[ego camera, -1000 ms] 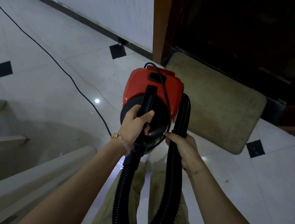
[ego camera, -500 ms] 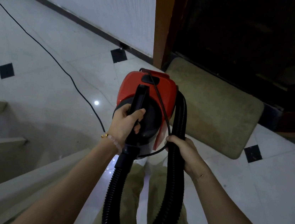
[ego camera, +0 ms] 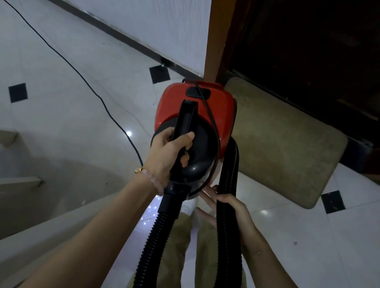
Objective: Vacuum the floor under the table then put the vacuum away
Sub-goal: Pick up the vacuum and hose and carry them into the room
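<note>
Vacuum (ego camera: 196, 101) is at frame centre, carried above the floor (ego camera: 45, 102). Left grip (ego camera: 169, 151) is clenched round the black handle (ego camera: 187, 117). Right grip (ego camera: 235, 211) grasps the looped hose (ego camera: 229, 163) just below the body. Hold the loop close. The power cord (ego camera: 74, 67) trailing to the upper left is a likely snag risk during stowing.

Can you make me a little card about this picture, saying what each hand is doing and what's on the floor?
Carried: red and black vacuum, in front of the person
Left hand: grips the vacuum's black handle
Right hand: holds the black hose
Hose shape: loops down between the arms
Cord: black, trails across the white tiled floor
Mat: beige, lies by the dark doorway
Bracelet: beaded, on the left wrist
</note>
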Tool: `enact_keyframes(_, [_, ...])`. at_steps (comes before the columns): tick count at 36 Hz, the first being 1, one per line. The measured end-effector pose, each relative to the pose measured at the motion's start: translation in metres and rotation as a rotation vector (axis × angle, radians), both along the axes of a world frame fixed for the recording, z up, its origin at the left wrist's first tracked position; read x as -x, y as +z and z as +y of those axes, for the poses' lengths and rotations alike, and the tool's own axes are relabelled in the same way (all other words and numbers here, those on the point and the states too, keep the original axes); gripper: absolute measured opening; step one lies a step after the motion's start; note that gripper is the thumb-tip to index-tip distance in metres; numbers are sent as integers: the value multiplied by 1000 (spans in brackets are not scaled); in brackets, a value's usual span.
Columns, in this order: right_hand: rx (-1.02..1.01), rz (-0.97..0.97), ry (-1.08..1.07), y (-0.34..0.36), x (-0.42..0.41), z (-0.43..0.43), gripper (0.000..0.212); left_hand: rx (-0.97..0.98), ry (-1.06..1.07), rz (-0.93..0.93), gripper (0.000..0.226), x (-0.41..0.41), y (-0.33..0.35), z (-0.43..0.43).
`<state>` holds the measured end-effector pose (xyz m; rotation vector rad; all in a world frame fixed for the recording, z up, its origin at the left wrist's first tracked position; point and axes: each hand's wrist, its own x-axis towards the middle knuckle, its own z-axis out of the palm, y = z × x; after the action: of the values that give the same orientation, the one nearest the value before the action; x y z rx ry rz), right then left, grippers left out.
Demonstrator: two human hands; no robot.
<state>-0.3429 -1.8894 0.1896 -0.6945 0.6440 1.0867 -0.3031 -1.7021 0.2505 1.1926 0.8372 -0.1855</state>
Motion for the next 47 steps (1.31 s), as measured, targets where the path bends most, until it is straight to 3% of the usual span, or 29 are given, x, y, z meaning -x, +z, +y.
enact_keyframes(4, [19,-32,-27,-2,2,10,32,23,14,-7,8,1,0,3])
enact_keyframes(8, [165,-86,-8,-8,2,22,7,95,59,-6,14,2,1,10])
enact_keyframes(15, [343,-128,185,-16,6,23,15,209,154,-25,16,0,5,21])
enact_keyframes(18, [324,-130,233,-20,15,24,24,202,155,-49,15,-2,5,28])
enact_keyframes(21, [300,-104,196,-23,20,23,15,185,151,-78,15,-4,7,34])
enact_keyframes(27, [579,-116,150,-31,1,19,6,175,88,-79,18,-3,19,42])
enact_keyframes(34, [669,-102,7,-42,-25,-4,6,163,-15,-44,21,3,20,49])
enact_keyframes(43, [696,-160,-47,-54,-34,1,10,308,-53,-15,16,25,26,52])
enact_keyframes(47, [710,-165,66,-58,-22,1,23,315,-32,-15,16,31,34,52])
